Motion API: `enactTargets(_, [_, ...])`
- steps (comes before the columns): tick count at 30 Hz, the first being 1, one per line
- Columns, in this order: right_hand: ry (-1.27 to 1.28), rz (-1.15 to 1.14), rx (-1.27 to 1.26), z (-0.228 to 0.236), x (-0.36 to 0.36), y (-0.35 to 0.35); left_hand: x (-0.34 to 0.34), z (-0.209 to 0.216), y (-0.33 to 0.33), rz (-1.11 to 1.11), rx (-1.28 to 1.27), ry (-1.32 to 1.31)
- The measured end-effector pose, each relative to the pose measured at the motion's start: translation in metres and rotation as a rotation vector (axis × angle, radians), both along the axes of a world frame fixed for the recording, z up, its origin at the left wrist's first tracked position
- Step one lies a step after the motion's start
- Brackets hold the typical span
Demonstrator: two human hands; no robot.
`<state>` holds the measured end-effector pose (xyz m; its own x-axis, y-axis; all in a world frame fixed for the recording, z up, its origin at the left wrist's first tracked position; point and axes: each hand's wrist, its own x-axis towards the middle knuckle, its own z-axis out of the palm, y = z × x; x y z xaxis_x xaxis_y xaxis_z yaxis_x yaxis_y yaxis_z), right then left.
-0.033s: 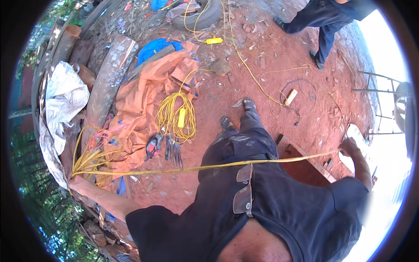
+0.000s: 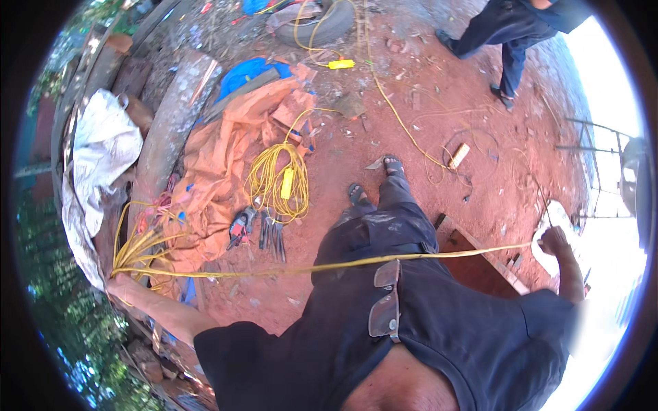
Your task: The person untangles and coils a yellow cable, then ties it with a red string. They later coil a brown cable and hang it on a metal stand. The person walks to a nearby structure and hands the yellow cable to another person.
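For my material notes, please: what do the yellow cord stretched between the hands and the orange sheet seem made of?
Yellow cord: probably smooth plastic, from its even colour; core hidden. Orange sheet: likely thin, dull plastic or fabric, from its creases.

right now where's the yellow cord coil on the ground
In the head view, the yellow cord coil lies left of the person's feet, along the edge of the orange tarp.
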<state>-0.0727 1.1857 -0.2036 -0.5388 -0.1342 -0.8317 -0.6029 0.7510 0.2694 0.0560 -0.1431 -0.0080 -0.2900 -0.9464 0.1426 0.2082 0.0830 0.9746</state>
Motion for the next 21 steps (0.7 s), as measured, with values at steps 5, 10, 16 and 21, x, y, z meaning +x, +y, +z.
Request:
enactTargets(5, [0.252,-0.380,-0.039,0.008,0.028,0.061,0.014,-0.017,0.029,0.216,0.210,0.022])
enactTargets(10, [0.360,-0.671,-0.713,0.000,-0.068,-0.084,0.042,-0.025,0.089,0.185,0.277,0.245])
enactTargets(16, [0.041,-0.271,-1.113,0.052,-0.142,-0.381,0.044,-0.055,0.191,-0.168,0.407,0.327])
enactTargets(21, [-0.172,0.252,-1.266,0.093,-0.141,-0.569,-0.012,-0.091,0.285,-0.559,0.449,0.138])
